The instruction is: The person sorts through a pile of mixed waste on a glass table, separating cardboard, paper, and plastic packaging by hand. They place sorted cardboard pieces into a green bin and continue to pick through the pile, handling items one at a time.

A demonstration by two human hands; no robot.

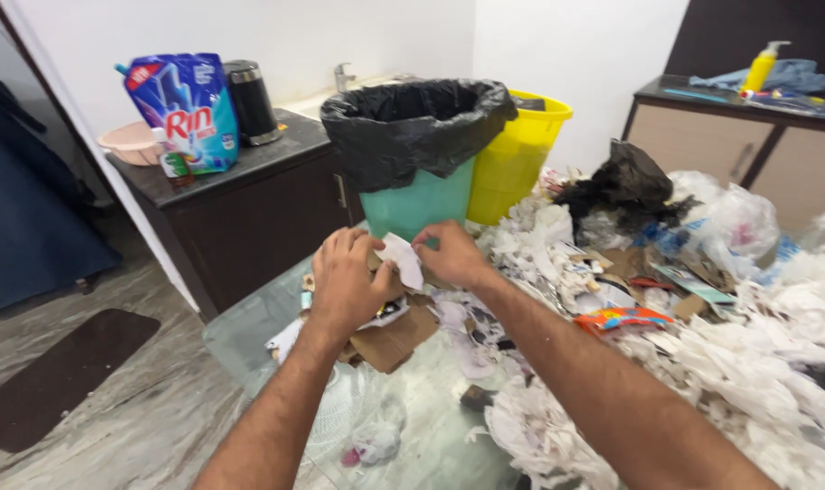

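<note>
Clearly, these lines describe what the two hands have between them.

Handling: the white paper scrap (402,259) looks very light, soft and easy to tear; it will crumple under small pressure, so I judge the edges are the best place for a hold, one side for each hand.

Look: white, creased and irregular, about the shape of a torn tissue or wrapper; no clean fold is visible.

Left grip: the left hand (344,283) has its fingers curled closed on the left side of the scrap.

Right grip: the right hand (451,254) pinches the right side, fingers closed on it.

Place: the scrap is held in the air above the near-left edge of the glass counter (249,336), just in front of the green bin (417,204) with the black liner.

Under the hands: brown cardboard pieces (390,343) lie on the counter.

Right part of the counter: a big heap of shredded white paper (757,363) and an orange wrapper (619,318).

Behind: a yellow bin (520,154) touches the green one.
</note>
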